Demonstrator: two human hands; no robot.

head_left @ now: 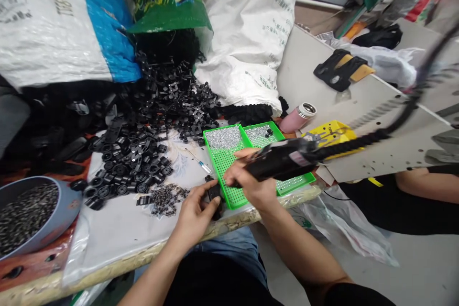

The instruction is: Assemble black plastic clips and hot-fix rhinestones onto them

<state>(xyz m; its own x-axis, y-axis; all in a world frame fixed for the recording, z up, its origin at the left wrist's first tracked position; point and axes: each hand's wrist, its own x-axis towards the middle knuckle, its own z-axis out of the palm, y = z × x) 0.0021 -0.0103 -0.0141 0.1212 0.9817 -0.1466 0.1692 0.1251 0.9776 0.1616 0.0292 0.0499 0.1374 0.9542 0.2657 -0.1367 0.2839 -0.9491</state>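
My right hand [255, 182] is wrapped round a black corded electric screwdriver [278, 160], held slantwise over the green tray [216, 166]. My left hand [195, 213] grips a small black plastic part [214, 195] at the table's front edge, left of the tray. Fingers cover much of this part, and the screwdriver's tip cannot be made out. Small silvery pieces [225, 137] fill the back compartments of the tray. A thin screwdriver [203, 166] with a blue handle lies just beyond my left hand. Nearer the left stands a pile of small metal pieces [167, 199].
Black wheel-like parts [120, 172] are heaped at left, with more black parts [179, 91] behind. A blue-grey bowl [68, 205] holds small dark pieces. A pink flask [296, 117] and yellow tray [332, 129] stand at right. Another person's arm [426, 185] shows there.
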